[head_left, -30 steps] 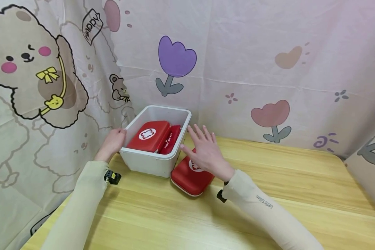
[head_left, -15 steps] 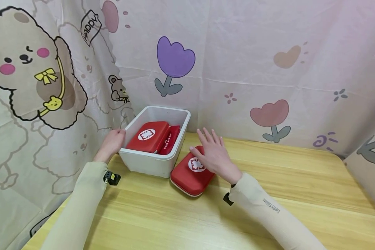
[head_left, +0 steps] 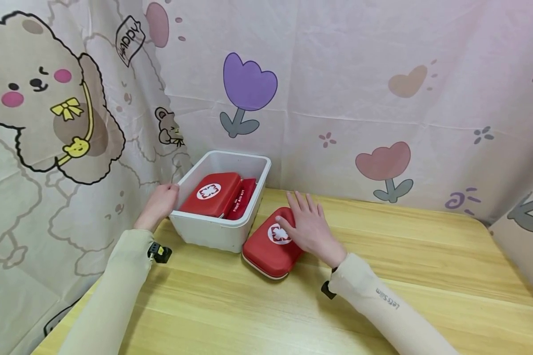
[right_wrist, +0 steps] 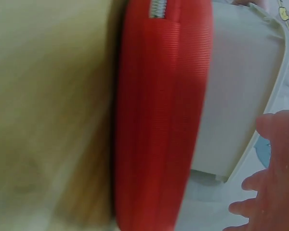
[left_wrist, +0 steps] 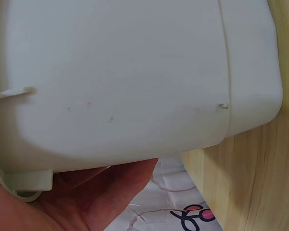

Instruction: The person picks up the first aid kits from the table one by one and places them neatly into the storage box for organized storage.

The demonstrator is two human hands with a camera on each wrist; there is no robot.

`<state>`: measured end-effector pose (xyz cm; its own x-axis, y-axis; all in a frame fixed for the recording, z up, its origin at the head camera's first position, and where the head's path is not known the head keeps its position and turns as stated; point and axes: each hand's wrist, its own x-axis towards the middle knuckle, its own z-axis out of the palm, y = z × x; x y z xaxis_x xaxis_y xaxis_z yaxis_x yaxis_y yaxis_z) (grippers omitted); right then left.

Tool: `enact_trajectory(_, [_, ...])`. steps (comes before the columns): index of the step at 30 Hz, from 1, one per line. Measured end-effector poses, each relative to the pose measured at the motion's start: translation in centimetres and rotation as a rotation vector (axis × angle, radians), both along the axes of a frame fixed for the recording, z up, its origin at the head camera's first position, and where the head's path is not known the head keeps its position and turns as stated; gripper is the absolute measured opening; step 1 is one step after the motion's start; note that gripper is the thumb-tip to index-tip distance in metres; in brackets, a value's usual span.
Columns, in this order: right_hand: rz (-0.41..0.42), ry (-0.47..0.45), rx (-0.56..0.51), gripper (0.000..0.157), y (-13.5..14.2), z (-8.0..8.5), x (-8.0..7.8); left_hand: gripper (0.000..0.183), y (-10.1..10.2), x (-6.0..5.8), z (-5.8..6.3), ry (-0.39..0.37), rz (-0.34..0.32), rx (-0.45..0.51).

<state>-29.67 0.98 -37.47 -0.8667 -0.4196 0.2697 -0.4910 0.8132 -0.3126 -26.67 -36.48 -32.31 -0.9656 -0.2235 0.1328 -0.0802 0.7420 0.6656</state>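
My left hand (head_left: 161, 203) grips the left rim of a white plastic bin (head_left: 210, 235), fingers curled over the edge; the left wrist view shows the hand (left_wrist: 98, 195) under the bin's side wall (left_wrist: 125, 82). Inside the bin lie a red first aid case (head_left: 224, 190) with a white cross emblem and a flat red pouch (head_left: 243, 197) lettered FIRST AID KIT. A second red first aid case (head_left: 266, 254) rests on the table, right beside the bin. Over its right side, my right hand (head_left: 311, 228) is spread with straight fingers, partly covering the emblem.
The wooden table (head_left: 408, 256) extends right and forward of the case. A patterned curtain (head_left: 328, 88) hangs along its back and left edges, close behind the bin.
My right hand has shifted right, away from the bin, and slightly down, uncovering more of the case's emblem. The left hand, bin and cases hold their places.
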Motion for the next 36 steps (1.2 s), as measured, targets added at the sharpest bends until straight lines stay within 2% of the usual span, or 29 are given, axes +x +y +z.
enact_trajectory(12, [-0.016,-0.05,0.02,0.076,0.3,-2.8,0.3,0.053,-0.1,0.3,-0.5,-0.023,0.005,0.018])
enact_trajectory(27, [-0.04,-0.163,0.013,0.083,0.2,-3.9,-0.4,0.056,0.0,0.2,-0.1,-0.044,0.013,0.045])
enact_trajectory(36, [0.074,-0.123,0.005,0.079,0.8,-3.9,-1.6,0.057,0.2,0.2,0.2,-0.044,0.014,0.049])
